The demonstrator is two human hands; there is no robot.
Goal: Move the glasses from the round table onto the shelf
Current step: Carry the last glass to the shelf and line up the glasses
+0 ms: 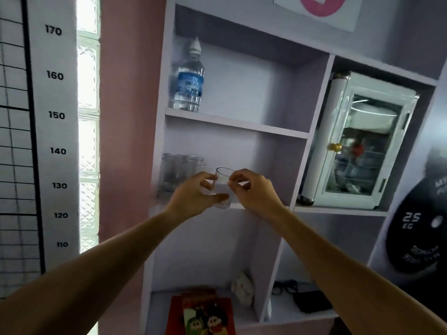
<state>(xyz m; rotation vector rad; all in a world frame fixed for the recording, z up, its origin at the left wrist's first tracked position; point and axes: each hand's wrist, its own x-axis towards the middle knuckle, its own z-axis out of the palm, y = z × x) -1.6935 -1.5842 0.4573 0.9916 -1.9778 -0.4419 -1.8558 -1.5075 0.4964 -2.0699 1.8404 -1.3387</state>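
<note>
A clear drinking glass is held between both hands in front of the middle compartment of a pale lilac shelf unit. The left hand is closed on the glass from its left side, with the thumb low near the base and the fingers curled round the wall. The right hand is closed on it from the right, the fingertips being pinched at the upper wall just below the rim. The glass is tilted slightly, rim towards the back panel; its base is seen at the front edge of the middle board, and whether it touches the board cannot be told.

A group of empty glasses is stood at the left rear corner of the same board, just beside the left hand. On the board above, a water bottle with a blue label is stood upright at the left end. A small glass-doored fridge is housed in the compartment to the right. In the lowest compartment a red printed box is seen near the front edge.
</note>
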